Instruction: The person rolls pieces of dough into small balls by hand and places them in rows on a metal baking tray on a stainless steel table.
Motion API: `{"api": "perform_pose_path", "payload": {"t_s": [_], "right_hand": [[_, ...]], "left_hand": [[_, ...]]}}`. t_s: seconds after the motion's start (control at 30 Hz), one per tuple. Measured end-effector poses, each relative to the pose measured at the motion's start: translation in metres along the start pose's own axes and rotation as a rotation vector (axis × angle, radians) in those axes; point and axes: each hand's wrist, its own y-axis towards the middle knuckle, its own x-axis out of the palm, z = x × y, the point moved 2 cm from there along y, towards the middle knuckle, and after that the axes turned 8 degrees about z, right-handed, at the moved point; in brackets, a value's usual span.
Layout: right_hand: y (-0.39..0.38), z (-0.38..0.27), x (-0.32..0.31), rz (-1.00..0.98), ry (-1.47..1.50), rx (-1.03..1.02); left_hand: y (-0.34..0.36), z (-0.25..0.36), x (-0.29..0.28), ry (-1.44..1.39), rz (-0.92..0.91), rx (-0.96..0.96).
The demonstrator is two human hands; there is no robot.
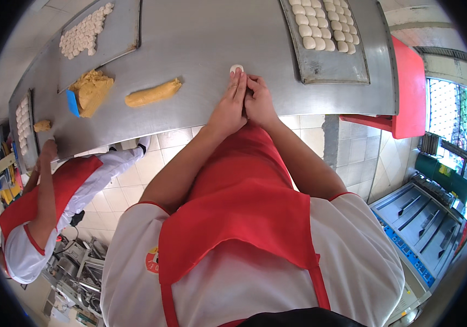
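A small round of white dough (236, 68) lies on the steel table, under the fingertips of my left hand (230, 104). The fingers of that hand are stretched out and rest on the dough. Close against it on the right is my right hand (259, 102), its fingers curled inward; whatever they may hold is hidden. To the left lies a roll of yellow filling (153, 93), and beyond it a larger yellow mound (93, 91) with a blue scraper (72, 103) stuck against its side.
A metal tray (334, 73) at the right bears rows of white dough balls. Another tray (127, 38) at far left holds smaller white pieces. A co-worker (53, 191) in a red apron works at the table's left end. A red bin (409, 92) stands beyond the right edge.
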Motion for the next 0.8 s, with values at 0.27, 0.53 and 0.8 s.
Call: {"api": "perform_pose_path", "payload": {"t_s": [0.27, 0.53, 0.8], "right_hand": [[0.058, -0.026, -0.021, -0.186, -0.489, -0.433], [0.096, -0.022, 0.049, 0.041, -0.789, -0.860], [0.091, -0.021, -0.027, -0.477, -0.309, -0.038]], "left_hand": [[0.030, -0.026, -0.055, -0.358, 0.187, -0.521], [0.007, -0.043, -0.041, -0.333, 0.661, -0.489], [0.029, -0.056, -0.034, -0.083, 0.220, -0.414]]}}
